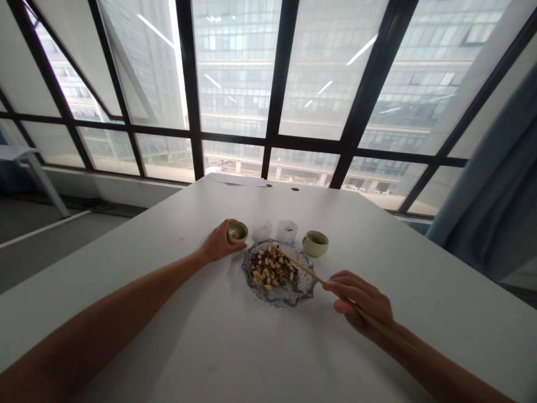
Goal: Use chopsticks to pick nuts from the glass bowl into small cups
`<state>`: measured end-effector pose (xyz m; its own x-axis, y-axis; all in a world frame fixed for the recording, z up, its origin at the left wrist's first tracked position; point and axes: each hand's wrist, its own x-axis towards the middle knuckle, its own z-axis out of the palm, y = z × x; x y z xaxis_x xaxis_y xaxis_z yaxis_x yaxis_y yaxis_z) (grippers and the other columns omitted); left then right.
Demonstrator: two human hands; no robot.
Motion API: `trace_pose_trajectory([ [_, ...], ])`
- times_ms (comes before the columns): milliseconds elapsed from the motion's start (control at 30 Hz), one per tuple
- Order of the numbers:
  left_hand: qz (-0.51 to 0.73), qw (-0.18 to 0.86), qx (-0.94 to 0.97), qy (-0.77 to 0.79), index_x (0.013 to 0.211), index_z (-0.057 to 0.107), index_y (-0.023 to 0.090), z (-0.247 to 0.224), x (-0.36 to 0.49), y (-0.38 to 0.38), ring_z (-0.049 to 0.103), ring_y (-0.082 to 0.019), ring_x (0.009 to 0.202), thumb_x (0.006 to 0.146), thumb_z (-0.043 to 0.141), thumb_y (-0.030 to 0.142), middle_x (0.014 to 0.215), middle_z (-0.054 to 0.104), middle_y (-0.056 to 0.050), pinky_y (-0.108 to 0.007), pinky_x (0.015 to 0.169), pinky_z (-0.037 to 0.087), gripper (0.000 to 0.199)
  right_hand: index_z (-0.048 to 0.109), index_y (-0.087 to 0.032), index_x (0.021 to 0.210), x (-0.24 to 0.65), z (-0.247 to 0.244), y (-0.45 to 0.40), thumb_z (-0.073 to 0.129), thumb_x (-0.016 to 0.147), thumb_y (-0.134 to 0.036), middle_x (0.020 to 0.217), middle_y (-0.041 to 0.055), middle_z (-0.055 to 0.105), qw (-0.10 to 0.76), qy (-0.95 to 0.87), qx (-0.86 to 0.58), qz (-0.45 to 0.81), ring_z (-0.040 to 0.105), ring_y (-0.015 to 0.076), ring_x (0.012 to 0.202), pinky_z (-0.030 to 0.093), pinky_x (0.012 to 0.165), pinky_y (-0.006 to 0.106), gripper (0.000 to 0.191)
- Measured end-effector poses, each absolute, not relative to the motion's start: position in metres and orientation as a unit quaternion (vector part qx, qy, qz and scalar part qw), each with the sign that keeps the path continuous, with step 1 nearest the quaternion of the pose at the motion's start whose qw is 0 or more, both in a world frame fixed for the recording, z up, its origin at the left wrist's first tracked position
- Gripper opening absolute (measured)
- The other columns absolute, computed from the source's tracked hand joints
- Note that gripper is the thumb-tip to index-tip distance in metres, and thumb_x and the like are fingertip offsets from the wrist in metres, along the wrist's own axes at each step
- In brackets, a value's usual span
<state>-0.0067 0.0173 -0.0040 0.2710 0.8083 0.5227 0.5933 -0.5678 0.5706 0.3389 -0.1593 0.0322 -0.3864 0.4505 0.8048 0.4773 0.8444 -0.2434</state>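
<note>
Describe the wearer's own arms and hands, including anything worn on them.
The left hand and right hand are ungloved. The left forearm and right forearm are bare to the picture's edge: no sleeve, watch or bracelet shows. Some fingers are hidden, so rings can't be ruled out.

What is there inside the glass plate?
The plate holds pale nuts and dark seeds, mixed in one heap; glass shows at its right side. What lies beneath the heap is covered and cannot be seen.
</note>
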Motion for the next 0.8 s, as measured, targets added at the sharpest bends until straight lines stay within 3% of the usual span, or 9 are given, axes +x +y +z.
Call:
trace_pose_trajectory([
  [267,0.397,0.104,0.803,0.433,0.129,0.05,0.018,-0.005,-0.007,0.018,0.064,-0.033,0.113,0.066,0.079,0.054,0.125,0.064,-0.015,-0.047,0.099,0.05,0.078,0.076,-0.024,0.097,0.335,0.03,-0.156,0.061,0.094,-0.047,0.073,0.0082,0.075,0.482,-0.836,-0.264,-0.012,0.072,0.0228,0.068,0.06,0.059,0.034,0.028],
  [433,0.396,0.092,0.815,0.412,0.131,0.049,0.017,-0.006,-0.007,0.017,0.061,-0.034,0.119,0.068,0.078,0.051,0.13,0.061,-0.017,-0.047,0.102,0.049,0.076,0.072,-0.023,0.086,0.324,0.024,-0.161,0.057,0.096,-0.04,0.07,0.0064,0.074,0.553,-0.753,-0.357,0.018,0.072,0.0206,0.063,0.058,0.056,0.03,0.026],
  [567,0.392,0.091,0.816,0.415,0.132,0.049,0.018,-0.007,-0.007,0.017,0.062,-0.033,0.118,0.068,0.077,0.048,0.131,0.061,-0.016,-0.047,0.103,0.049,0.076,0.07,-0.021,0.079,0.314,0.021,-0.163,0.054,0.096,-0.05,0.061,0.0048,0.071,0.595,-0.648,-0.466,0.093,0.069,0.0199,0.056,0.057,0.052,0.03,0.037],
  [800,0.392,0.094,0.814,0.419,0.131,0.049,0.018,-0.006,-0.007,0.016,0.061,-0.034,0.119,0.068,0.078,0.049,0.132,0.06,-0.016,-0.047,0.103,0.048,0.076,0.069,-0.019,0.076,0.312,0.015,-0.154,0.059,0.09,-0.06,0.058,0.0052,0.069,0.644,-0.57,-0.47,0.199,0.067,0.019,0.053,0.057,0.052,0.031,0.045],
])
